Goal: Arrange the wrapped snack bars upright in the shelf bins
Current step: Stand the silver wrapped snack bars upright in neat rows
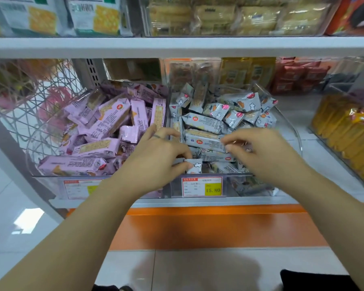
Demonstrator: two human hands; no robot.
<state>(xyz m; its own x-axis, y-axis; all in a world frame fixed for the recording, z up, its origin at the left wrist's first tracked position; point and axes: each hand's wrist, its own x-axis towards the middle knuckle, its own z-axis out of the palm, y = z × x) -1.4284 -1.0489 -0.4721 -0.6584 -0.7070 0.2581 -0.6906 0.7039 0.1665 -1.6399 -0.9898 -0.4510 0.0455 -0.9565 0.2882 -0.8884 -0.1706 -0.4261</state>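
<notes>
The left hand [156,158] pinches a grey-white snack bar [194,166] between thumb and forefinger, crimped end up, against the front wall of the right clear bin [292,124], at about 6 o'clock in that bin. The rest of the grey bars [235,108] lie jumbled in the bin, most of them flat or tilted, piled higher toward 12 o'clock. The right hand [263,152] reaches in from 4 o'clock with its fingers curled, the fingertips [226,143] at the end of a long grey bar [204,141] lying crosswise in the middle; whether they grip it I cannot tell. At 9 o'clock from this bin, touching it, the left clear bin [31,162] holds pink bars [111,118], also lying every way. A price tag [202,186] reading 15.80 is on the right bin's front. A wire basket [29,91] stands at far 9 o'clock, and yellow packs [349,139] at 3 o'clock.
</notes>
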